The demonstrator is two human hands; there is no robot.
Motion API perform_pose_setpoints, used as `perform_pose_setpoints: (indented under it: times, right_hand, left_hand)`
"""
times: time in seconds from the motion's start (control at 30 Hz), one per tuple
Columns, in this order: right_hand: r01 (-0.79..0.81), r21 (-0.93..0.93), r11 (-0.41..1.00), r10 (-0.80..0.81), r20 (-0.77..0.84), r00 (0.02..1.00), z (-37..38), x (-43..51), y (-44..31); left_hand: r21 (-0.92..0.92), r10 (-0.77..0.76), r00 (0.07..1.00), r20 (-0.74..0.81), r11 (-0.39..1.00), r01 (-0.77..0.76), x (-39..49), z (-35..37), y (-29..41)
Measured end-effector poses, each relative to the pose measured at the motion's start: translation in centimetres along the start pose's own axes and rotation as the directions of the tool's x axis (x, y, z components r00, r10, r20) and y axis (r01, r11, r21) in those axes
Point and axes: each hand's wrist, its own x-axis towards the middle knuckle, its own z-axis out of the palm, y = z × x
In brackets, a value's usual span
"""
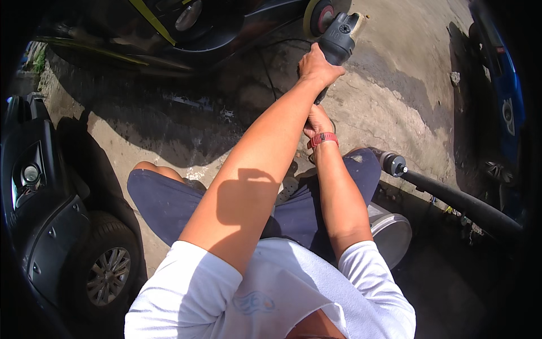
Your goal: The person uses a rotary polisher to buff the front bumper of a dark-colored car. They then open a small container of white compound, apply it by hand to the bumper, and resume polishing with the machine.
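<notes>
My left hand (318, 68) is wrapped around the body of a black power polisher (337, 40), near its head. Below it, my right hand (318, 120), with a red watch band (322, 140) on the wrist, grips the polisher's rear handle. A round pad with a yellowish rim (312, 19) is fitted to the tool and stands on edge. It is close to the right end of a dark car bumper (271, 19); whether they touch I cannot tell. Yellow-green masking tape (154, 23) runs across the bumper beside a round lamp (189, 15).
A black cable (267, 72) trails over the concrete ground (394, 84). Another dark car's wheel (108, 275) is at the left, a blue car (510, 84) at the right. By my right knee lie a bottle-like cylinder (391, 163) and a long dark pipe (461, 199); a pale bucket (391, 239) is beside my hip.
</notes>
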Motion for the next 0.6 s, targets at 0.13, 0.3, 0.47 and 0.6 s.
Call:
perform_pose_setpoints:
  times: [0.13,0.3,0.47,0.6]
  right_hand:
    - [-0.031,-0.176,0.984,0.027,-0.028,0.999,-1.2,-1.2,2.5]
    - [-0.095,-0.463,0.881,0.123,0.030,0.992,-3.1,-3.2,6.6]
    - [0.059,-0.844,0.533,0.123,0.146,0.982,-4.1,-3.5,8.7]
    - [0.113,-0.887,0.447,0.131,0.190,0.973,-2.8,-4.0,10.1]
  left_hand:
    - [-0.050,-0.005,0.999,-0.043,0.999,0.003,-2.8,0.5,-3.3]
    - [-0.165,-0.064,0.991,-0.118,0.985,0.044,-8.4,-0.1,-8.6]
    - [-0.358,-0.091,0.969,-0.229,0.934,0.003,-13.8,-1.1,-13.0]
    - [-0.389,-0.104,0.928,-0.356,0.920,-0.046,-16.4,-2.2,-15.9]
